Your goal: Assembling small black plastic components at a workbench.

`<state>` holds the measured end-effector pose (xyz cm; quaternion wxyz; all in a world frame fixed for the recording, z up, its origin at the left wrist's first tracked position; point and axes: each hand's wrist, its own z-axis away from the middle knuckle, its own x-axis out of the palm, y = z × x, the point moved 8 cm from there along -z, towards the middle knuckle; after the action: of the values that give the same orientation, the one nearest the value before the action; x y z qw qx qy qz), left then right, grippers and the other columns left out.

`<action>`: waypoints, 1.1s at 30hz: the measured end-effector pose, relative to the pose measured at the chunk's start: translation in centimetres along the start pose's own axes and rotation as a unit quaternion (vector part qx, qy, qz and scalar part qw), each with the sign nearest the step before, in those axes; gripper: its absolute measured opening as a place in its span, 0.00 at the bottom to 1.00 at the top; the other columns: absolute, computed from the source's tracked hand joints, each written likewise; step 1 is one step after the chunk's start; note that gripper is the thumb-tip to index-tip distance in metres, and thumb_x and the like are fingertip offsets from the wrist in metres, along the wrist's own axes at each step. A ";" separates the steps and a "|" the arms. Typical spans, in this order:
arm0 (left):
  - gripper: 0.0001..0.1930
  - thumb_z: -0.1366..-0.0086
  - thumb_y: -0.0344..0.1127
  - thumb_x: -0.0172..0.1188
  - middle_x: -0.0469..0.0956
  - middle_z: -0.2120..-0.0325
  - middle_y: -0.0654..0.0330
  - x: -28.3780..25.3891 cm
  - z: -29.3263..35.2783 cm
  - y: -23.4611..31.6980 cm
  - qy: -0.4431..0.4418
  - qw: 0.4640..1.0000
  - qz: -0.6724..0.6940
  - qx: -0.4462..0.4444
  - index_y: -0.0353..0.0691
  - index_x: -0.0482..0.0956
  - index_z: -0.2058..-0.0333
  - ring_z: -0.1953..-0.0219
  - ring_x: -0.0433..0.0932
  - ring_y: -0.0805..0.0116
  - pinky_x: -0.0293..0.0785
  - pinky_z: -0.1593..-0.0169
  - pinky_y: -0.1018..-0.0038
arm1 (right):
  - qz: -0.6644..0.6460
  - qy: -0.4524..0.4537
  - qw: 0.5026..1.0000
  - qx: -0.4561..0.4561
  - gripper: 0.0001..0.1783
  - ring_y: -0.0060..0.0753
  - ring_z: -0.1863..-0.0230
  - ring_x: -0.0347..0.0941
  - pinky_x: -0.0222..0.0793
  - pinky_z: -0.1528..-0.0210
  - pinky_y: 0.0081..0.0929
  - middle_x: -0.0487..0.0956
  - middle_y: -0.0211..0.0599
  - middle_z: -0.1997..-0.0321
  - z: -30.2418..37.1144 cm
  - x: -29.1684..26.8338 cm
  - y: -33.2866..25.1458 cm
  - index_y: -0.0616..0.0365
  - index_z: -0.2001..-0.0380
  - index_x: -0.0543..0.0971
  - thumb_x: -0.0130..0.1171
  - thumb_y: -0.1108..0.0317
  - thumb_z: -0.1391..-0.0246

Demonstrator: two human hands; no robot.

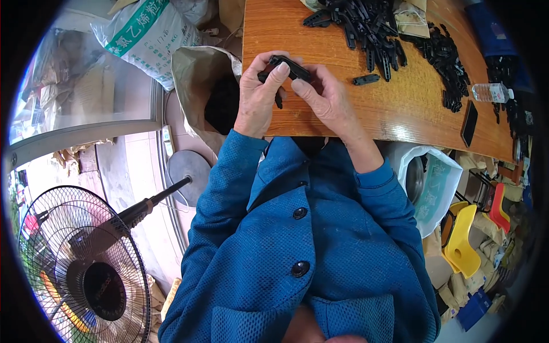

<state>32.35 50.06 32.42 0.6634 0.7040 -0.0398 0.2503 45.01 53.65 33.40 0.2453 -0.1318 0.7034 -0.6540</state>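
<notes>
We had a black part (297,71) gripped between left hand (254,97) and right hand (330,103), over the table (274,28); black heap (372,31) sat beyond both hands, loose piece (366,79) right of them.

At twelve o'clock are one left hand (255,102) and one right hand (331,104); between two and three, one bottle (489,92), one phone (469,124); at eight, one fan (104,290). Black parts (370,26) heaped at one defy counting.

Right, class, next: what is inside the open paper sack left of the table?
The sack shows a dark patch inside, too dim to identify. Its bottom cannot be seen; the left hand and blue sleeve cover part of its right side.
</notes>
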 end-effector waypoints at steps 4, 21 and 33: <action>0.10 0.38 0.35 0.60 0.81 0.65 0.57 -0.3 0.1 0.1 -0.007 1.000 0.024 0.010 0.39 0.75 0.59 0.71 0.75 0.79 0.69 0.73 0.86 | -0.104 -0.005 0.994 0.011 0.19 0.20 0.67 0.73 0.70 0.64 0.19 0.77 0.34 0.65 0.0 1.2 0.7 0.66 0.57 0.71 0.60 0.62 0.43; 0.21 0.37 0.34 0.59 0.79 0.61 0.55 -18.0 -2.2 3.1 0.134 0.928 -0.348 0.024 0.35 0.67 0.47 0.61 0.75 0.74 0.70 0.57 0.79 | 0.159 0.221 0.962 0.024 0.30 0.29 0.60 0.74 0.71 0.61 0.26 0.73 0.40 0.51 5.2 -17.5 3.2 0.59 0.46 0.68 0.66 0.62 0.51; 0.09 0.44 0.31 0.61 0.75 0.69 0.53 14.4 -3.0 -3.7 -0.244 0.755 -0.579 0.187 0.38 0.74 0.65 0.66 0.77 0.54 0.74 0.67 0.62 | 0.637 0.218 0.736 0.073 0.11 0.57 0.60 0.72 0.69 0.61 0.46 0.73 0.48 0.59 6.2 -37.5 8.3 0.60 0.64 0.73 0.56 0.63 0.44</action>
<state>45.41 57.28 34.88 0.5046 0.7399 0.2620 -0.3596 81.01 68.28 31.61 0.4534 0.5113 0.6071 -0.4055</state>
